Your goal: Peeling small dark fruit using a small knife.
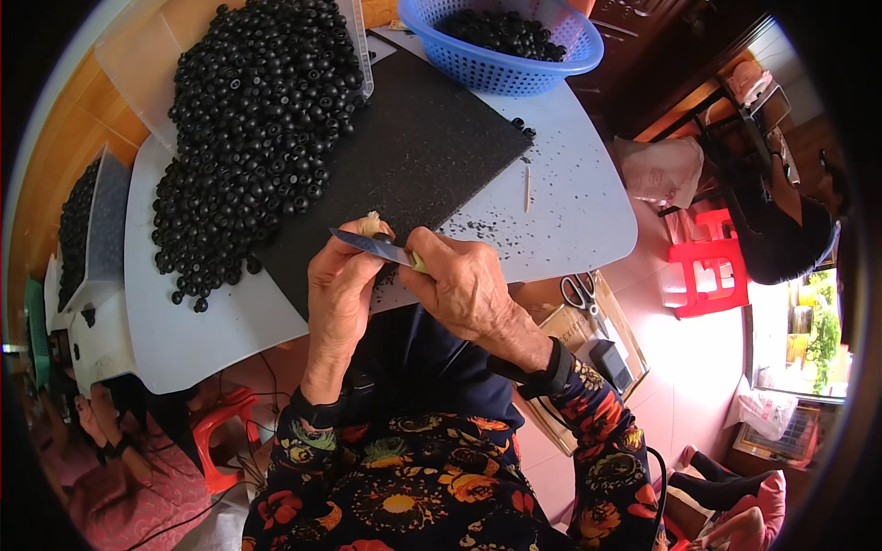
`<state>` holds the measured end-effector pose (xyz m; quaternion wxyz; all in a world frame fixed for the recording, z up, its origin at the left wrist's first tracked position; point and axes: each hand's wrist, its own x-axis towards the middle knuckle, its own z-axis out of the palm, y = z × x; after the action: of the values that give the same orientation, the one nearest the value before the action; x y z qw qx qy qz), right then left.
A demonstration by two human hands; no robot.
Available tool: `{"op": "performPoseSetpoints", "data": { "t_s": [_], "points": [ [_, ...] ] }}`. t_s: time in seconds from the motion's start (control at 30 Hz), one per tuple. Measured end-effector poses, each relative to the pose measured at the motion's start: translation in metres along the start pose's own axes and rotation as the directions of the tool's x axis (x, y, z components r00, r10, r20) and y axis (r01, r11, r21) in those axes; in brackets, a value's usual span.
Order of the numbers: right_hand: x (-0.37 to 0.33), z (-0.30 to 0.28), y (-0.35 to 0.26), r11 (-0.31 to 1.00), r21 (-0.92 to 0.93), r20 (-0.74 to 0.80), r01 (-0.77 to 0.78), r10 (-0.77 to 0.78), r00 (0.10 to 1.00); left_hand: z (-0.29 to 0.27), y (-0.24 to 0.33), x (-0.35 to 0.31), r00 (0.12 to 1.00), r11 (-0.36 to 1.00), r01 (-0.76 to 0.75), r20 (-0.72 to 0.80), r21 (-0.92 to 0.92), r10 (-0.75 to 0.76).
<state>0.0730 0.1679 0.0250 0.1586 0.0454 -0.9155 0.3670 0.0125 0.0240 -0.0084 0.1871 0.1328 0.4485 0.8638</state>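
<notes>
My right hand (467, 286) is closed around a small knife, its blade (360, 242) pointing left across the fingertips of my left hand (334, 286). Between the left thumb and fingers is a small black rounded piece (383, 238), partly hidden behind the blade and touching or very close to it. A pale wrap (370, 223) covers one left fingertip. Both hands are over the near edge of a dark board (432, 119) on the white table (593, 188). Beyond the left hand spreads a big heap of black rounded pieces (248, 138), several with hollow ends.
The heap spills from a clear bin (138, 69). A blue basket (510, 81) at the back holds more black pieces. Black shavings and a thin pale stick (527, 188) lie on the table. Scissors (581, 292) rest on cardboard at right. Other people sit left and right; red stools (715, 266) stand nearby.
</notes>
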Motion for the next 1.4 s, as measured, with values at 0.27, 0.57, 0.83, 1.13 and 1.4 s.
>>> {"op": "performPoseSetpoints", "data": {
  "t_s": [0.27, 0.57, 0.83, 1.13, 1.4],
  "points": [
    [-0.0009, -0.0001, 0.0027, 1.000, 0.010, 0.010, 0.006, -0.006, 1.000, -0.0015, -0.0005, 0.0005, 1.000, 1.000, 0.002, 0.014, 0.013, -0.002],
    [0.0000, 0.0012, 0.0043, 1.000, 0.003, 0.014, 0.012, -0.013, 1.000, -0.0003, 0.0014, 0.0011, 1.000, 0.999, 0.012, 0.007, 0.031, -0.013],
    [-0.0003, 0.0014, 0.0054, 1.000, -0.002, 0.024, 0.008, -0.008, 1.000, 0.0007, 0.0029, 0.0005, 1.000, 0.999, 0.030, -0.001, 0.015, -0.030],
    [-0.0006, 0.0005, 0.0052, 1.000, 0.000, 0.017, 0.027, -0.027, 0.999, 0.0003, 0.0024, 0.0005, 0.999, 1.000, 0.028, 0.019, 0.014, -0.028],
    [0.0007, -0.0005, 0.0060, 0.999, -0.010, 0.017, 0.030, -0.030, 0.999, 0.0012, 0.0033, 0.0011, 0.999, 0.999, 0.039, 0.002, 0.030, -0.039]
  ]
}}
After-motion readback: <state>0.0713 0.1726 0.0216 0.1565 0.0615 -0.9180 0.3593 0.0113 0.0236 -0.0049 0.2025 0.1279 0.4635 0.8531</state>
